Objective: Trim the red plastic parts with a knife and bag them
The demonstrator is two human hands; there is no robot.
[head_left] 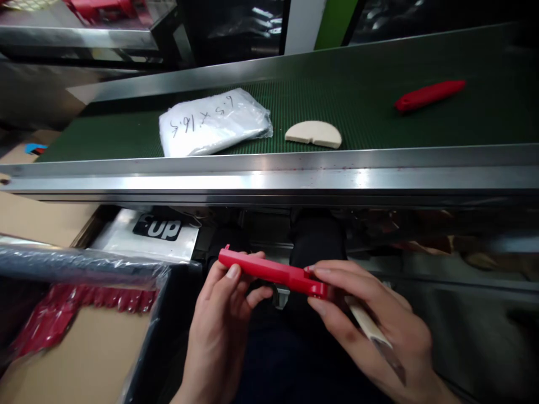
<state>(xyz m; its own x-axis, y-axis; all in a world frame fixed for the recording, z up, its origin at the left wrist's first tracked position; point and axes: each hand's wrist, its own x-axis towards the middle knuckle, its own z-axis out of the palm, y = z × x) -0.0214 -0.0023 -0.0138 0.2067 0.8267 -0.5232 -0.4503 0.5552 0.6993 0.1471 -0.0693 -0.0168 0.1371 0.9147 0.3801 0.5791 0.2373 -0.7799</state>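
Observation:
A long red plastic part (269, 270) is held level between both hands, in front of the conveyor and above my lap. My left hand (225, 314) pinches its left end with thumb and fingers. At the other end, my right hand (379, 320) grips it between thumb and fingertips. Tucked in the palm of that same hand is a knife with a pale handle (365, 318), its metal blade pointing down and back toward the wrist. Another red part (429, 96) of similar shape lies on the green belt at the right.
Across the view runs a green ribbed conveyor belt (362, 101) with a metal edge rail (269, 180). A marked white plastic packet (214, 122) and a pale half-round piece (314, 134) lie on it. At lower left, a lined box (84, 348) holds red parts in clear film (54, 320).

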